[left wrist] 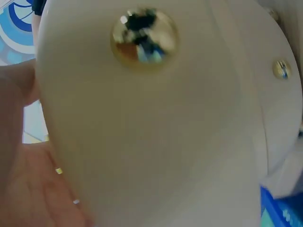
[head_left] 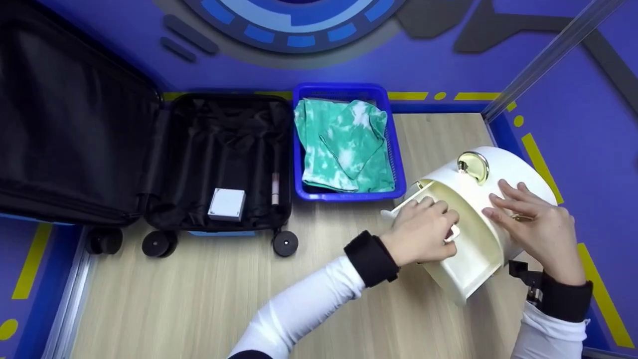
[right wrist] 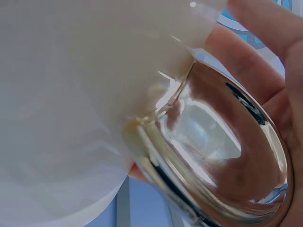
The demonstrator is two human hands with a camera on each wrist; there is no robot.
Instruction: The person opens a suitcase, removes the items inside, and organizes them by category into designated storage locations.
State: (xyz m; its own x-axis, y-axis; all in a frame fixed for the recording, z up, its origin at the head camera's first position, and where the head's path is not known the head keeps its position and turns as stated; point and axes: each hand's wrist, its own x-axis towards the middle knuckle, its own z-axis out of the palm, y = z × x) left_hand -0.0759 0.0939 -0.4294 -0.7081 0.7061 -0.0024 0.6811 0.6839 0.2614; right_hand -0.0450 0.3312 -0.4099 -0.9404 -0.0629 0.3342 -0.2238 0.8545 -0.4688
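Note:
A white rounded case [head_left: 518, 172] stands at the right with its deep drawer [head_left: 471, 259] pulled out. My left hand [head_left: 423, 232] reaches over the drawer front, fingers curled, pinching a small white item [head_left: 452, 234] that is mostly hidden. In the left wrist view, the drawer front [left wrist: 156, 142] carries a round gold knob [left wrist: 144, 37], with the hand along its edge. My right hand [head_left: 541, 224] rests on the case's side, fingers spread loosely around a shiny gold handle [right wrist: 222, 151]. Another gold fitting [head_left: 473, 167] sits farther up the case.
To the left lies an open black suitcase [head_left: 227, 149] containing a small white box [head_left: 227, 204] and a slim pink tube [head_left: 275, 189]. Between suitcase and case stands a blue basket [head_left: 349, 197] with folded green tie-dye cloth [head_left: 344, 144]. Walls border the wooden table [head_left: 199, 299].

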